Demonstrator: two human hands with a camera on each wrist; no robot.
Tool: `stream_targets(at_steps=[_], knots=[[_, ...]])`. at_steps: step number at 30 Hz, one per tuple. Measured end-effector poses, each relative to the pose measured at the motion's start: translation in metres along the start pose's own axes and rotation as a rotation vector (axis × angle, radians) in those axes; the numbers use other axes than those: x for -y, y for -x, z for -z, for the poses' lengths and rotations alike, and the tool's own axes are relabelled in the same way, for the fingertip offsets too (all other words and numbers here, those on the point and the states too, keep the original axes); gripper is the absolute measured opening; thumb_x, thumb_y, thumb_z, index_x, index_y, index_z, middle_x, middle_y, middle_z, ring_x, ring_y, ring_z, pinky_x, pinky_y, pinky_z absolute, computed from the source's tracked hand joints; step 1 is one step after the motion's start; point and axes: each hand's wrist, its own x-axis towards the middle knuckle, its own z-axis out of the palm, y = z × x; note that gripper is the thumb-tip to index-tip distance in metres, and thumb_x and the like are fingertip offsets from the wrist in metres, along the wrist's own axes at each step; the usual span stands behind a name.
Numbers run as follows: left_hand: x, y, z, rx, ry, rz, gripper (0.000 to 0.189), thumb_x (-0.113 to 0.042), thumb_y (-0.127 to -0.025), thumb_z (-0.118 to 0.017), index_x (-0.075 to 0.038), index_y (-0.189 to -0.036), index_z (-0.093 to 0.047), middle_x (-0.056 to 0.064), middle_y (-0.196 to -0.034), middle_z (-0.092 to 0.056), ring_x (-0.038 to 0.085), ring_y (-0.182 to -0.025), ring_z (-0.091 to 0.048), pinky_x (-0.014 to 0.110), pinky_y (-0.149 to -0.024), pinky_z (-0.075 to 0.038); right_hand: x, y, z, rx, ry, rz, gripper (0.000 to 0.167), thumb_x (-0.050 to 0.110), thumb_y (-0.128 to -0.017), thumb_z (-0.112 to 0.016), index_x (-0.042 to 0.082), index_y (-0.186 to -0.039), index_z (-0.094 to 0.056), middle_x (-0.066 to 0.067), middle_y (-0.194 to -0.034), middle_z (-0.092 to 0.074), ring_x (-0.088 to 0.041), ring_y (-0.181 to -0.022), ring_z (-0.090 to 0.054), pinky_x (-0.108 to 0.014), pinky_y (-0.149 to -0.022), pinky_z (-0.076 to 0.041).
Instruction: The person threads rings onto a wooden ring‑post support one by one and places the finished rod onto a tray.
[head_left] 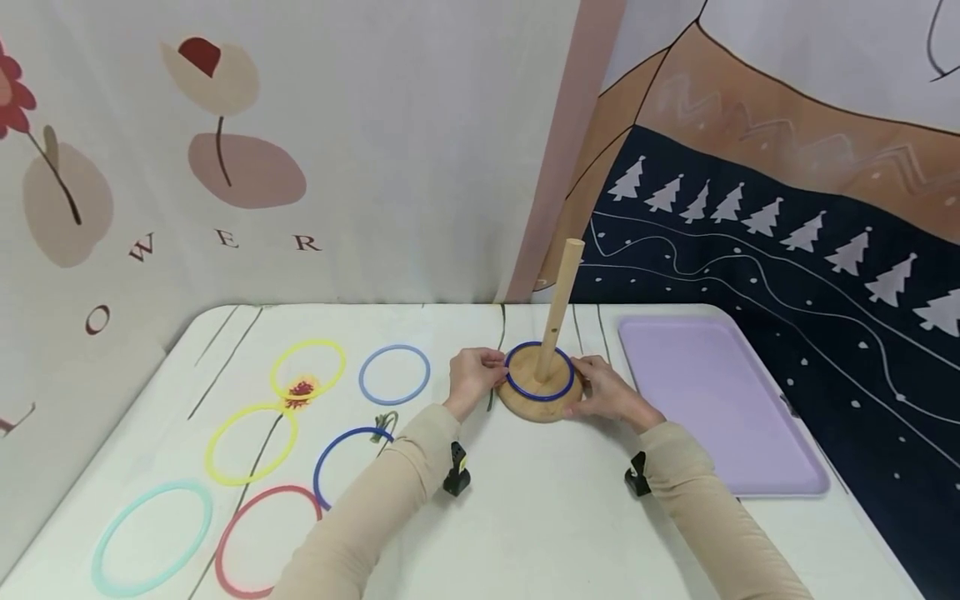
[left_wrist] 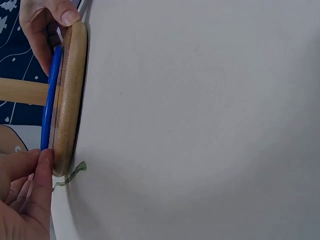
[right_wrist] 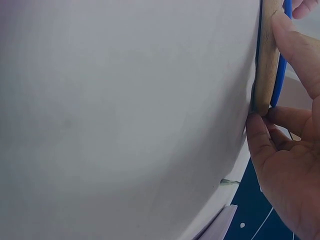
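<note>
Left hand (head_left: 474, 379) pinches the dark blue ring (head_left: 542, 399) lying around the peg (head_left: 559, 308) on the wooden base (head_left: 536, 411), right hand (head_left: 609, 392) grips the base's edge; an uneven pull could jam the ring against the peg.

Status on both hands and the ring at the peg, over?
Left hand pinching blue ring; right hand holding wooden base. Ring around peg, low by base. Nothing seen blocking.

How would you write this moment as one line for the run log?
left hand: pinches dark blue ring | right hand: grips wooden base | ring: around peg
</note>
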Motion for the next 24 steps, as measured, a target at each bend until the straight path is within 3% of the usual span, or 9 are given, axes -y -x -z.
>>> stream_targets(at_steps=[6,11,17,24], knots=[[-0.003,0.002,0.006,0.030,-0.072,-0.043,0.025,-0.001,-0.079,-0.072,0.000,-0.103,-0.070,0.012,-0.092,-0.072,0.019,-0.081,-0.070,0.020,-0.066,-0.056,0.000,0.001,0.001,-0.006,-0.009,0.008,0.093,0.012,-0.069,-0.083,-0.014,-0.140,-0.028,-0.031,-0.133,-0.034,-0.038,-0.115,-0.045,-0.048,-0.098,-0.043],[-0.004,0.004,0.023,0.061,-0.101,-0.043,0.026,-0.004,-0.080,-0.070,0.001,-0.106,-0.069,0.014,-0.096,-0.072,0.021,-0.084,-0.070,0.022,-0.067,-0.056,-0.002,0.001,0.000,-0.005,0.004,0.017,0.093,0.013,-0.069,-0.083,-0.015,-0.139,-0.028,-0.032,-0.132,-0.035,-0.038,-0.113,-0.046,-0.047,-0.097,-0.045],[0.005,0.002,0.060,0.034,-0.054,0.000,0.028,-0.002,-0.082,-0.069,0.004,-0.109,-0.066,0.018,-0.099,-0.070,0.023,-0.083,-0.070,0.023,-0.069,-0.057,-0.001,0.001,0.000,-0.006,0.000,0.019,0.092,0.013,-0.070,-0.083,-0.015,-0.139,-0.028,-0.031,-0.132,-0.035,-0.038,-0.114,-0.046,-0.046,-0.097,-0.045],[0.020,0.006,0.110,-0.050,-0.137,0.077,0.031,-0.008,-0.086,-0.066,0.000,-0.115,-0.064,0.017,-0.107,-0.067,0.024,-0.089,-0.067,0.023,-0.073,-0.056,-0.001,0.001,0.000,0.001,-0.001,0.002,0.093,0.013,-0.070,-0.083,-0.013,-0.140,-0.028,-0.030,-0.133,-0.035,-0.036,-0.114,-0.045,-0.046,-0.097,-0.044]])
